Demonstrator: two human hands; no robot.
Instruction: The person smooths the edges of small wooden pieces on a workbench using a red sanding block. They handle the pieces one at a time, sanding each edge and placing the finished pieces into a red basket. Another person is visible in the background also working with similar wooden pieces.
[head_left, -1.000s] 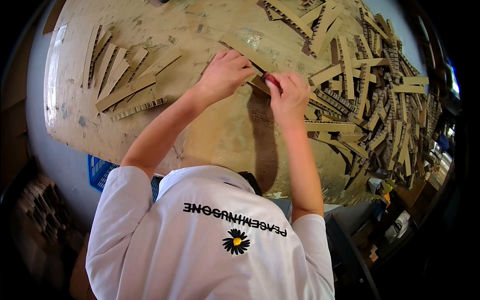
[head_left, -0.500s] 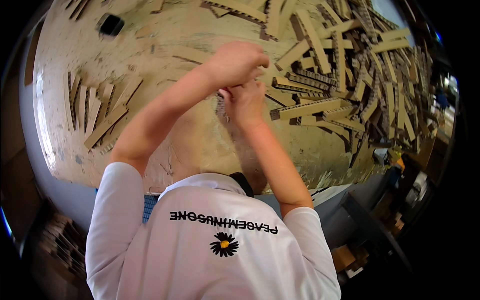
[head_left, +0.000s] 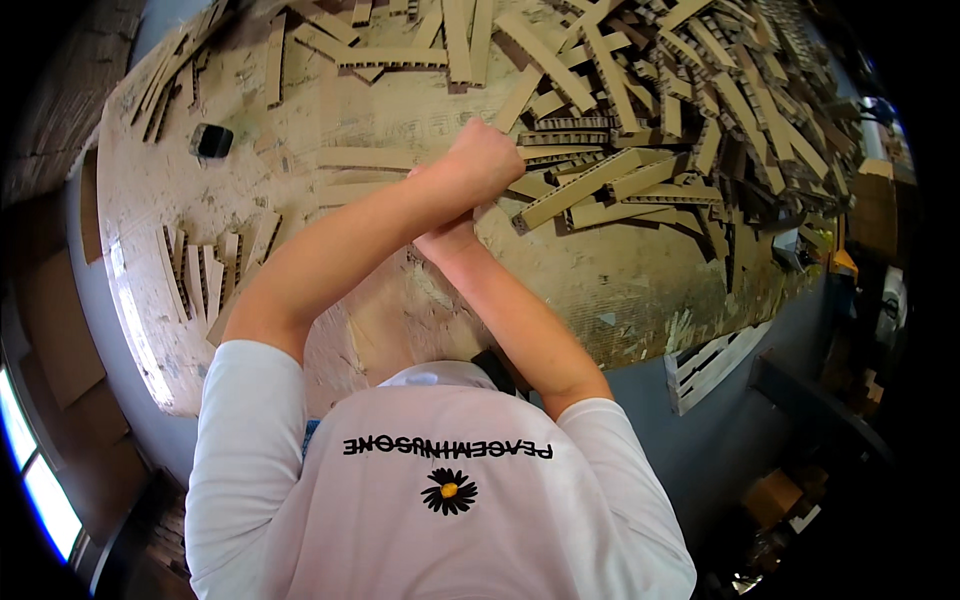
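Note:
My left hand (head_left: 487, 160) is curled into a fist over the middle of the table, by the left edge of a heap of cardboard strips (head_left: 585, 190). Whatever its fingers hold, if anything, is hidden beneath it. My right hand (head_left: 447, 236) lies tucked behind my left wrist, nearer to me, its fingers covered from sight. Two flat cardboard strips, one of them a pale strip (head_left: 370, 158), lie just left of my hands. Whether either hand touches a strip, I cannot tell.
The heap of honeycomb-edged cardboard strips (head_left: 735, 95) spreads over the table's right side. A smaller fan of strips (head_left: 212, 275) lies at the left. A dark square-mouthed container (head_left: 211, 141) stands farther back on the worn wooden table (head_left: 640, 290). A white slatted piece (head_left: 712, 365) is beyond its front edge.
The view has tilted, showing more of the table's far side. My left hand has come closer to me and toward the heap. My right hand has slid left behind my left wrist.

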